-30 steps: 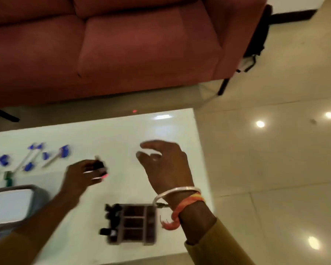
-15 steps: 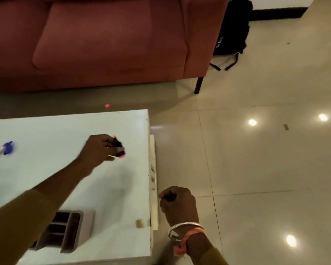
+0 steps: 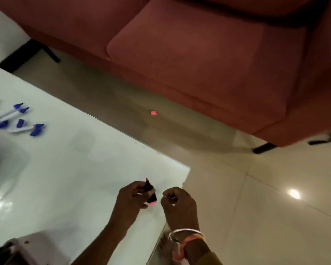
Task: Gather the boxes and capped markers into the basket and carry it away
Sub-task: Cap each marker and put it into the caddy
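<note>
Head view: the left hand [image 3: 131, 197] pinches a short black marker [image 3: 150, 192] with pink ends above the white table [image 3: 80, 169]. The right hand [image 3: 177, 202] is curled shut just beside it; whether it holds a cap I cannot tell. Capping likely needs square alignment. Blue markers [image 3: 17, 121] lie well apart, far left.

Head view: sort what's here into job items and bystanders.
Job:
- black-and-pink marker in left hand
- right hand, closed
- blue markers and loose caps on white table

Bystanders:
- red sofa
- pink scrap on floor
</note>
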